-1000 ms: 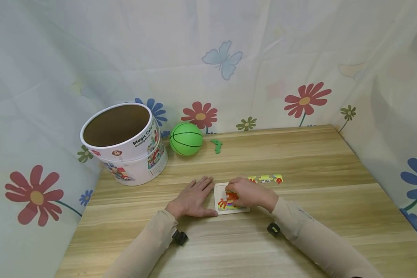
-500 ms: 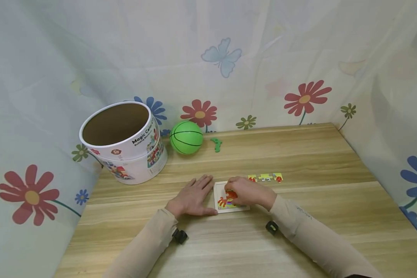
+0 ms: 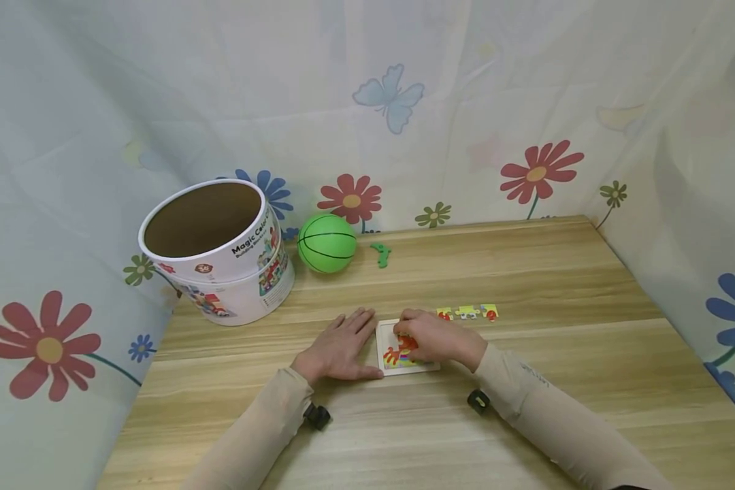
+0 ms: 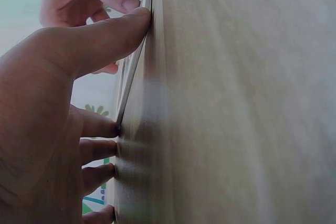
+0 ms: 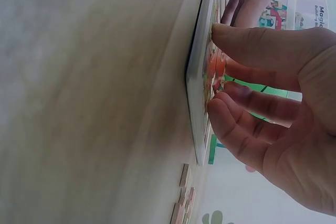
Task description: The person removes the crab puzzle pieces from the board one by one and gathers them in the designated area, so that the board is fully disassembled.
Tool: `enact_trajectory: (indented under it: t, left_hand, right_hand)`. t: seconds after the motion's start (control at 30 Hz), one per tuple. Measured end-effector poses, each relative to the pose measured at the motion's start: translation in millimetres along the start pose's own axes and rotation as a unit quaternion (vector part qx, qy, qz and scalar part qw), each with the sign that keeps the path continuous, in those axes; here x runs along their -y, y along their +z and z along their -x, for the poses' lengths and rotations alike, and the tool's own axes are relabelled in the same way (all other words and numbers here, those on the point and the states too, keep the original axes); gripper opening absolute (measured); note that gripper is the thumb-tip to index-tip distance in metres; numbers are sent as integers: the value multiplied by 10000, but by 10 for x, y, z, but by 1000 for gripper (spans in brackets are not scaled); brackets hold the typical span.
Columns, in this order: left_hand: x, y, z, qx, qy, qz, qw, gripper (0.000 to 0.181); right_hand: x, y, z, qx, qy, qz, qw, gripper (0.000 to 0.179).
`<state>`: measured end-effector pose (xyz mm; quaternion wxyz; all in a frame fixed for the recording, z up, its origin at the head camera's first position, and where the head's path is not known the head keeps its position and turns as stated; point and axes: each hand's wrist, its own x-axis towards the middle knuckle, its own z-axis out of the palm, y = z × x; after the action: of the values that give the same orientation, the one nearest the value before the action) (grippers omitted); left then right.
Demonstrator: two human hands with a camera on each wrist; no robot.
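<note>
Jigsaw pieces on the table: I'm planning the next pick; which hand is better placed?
Right hand, likely: it's nearer the jigsaw pieces, while the left hand rests against the puzzle tray.

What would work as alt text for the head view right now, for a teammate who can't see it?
Two hands work at a small square puzzle tray: the left hand touches its left edge while the right hand reaches over the red picture inside. Beyond are loose pieces, a white bucket and a green ball.
</note>
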<state>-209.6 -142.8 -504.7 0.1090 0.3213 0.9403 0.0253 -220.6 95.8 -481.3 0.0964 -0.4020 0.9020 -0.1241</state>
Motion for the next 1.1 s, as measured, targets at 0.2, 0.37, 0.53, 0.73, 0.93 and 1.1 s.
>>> enact_trajectory:
  t: [0.2, 0.37, 0.53, 0.73, 0.93, 1.1]
  left_hand:
    - [2, -7, 8, -19, 5, 15, 10000, 108]
    - [10, -3, 10, -39, 9, 39, 10000, 108]
    - [14, -6, 11, -13, -16, 16, 10000, 108]
    - [24, -1, 3, -5, -33, 12, 10000, 109]
    - [27, 11, -4, -32, 14, -18, 10000, 108]
    - [19, 9, 0, 5, 37, 12, 10000, 109]
  right_hand:
    - [0, -6, -2, -85, -25, 49, 9999, 39]
    - [2, -5, 0, -144, -50, 40, 9999, 38]
    - [-3, -2, -2, -206, -9, -5, 9998, 37]
    - [-6, -8, -7, -247, 52, -15, 9997, 39]
    - [-22, -6, -8, -255, 80, -61, 9996, 39]
    - [-37, 5, -11, -246, 73, -72, 9996, 39]
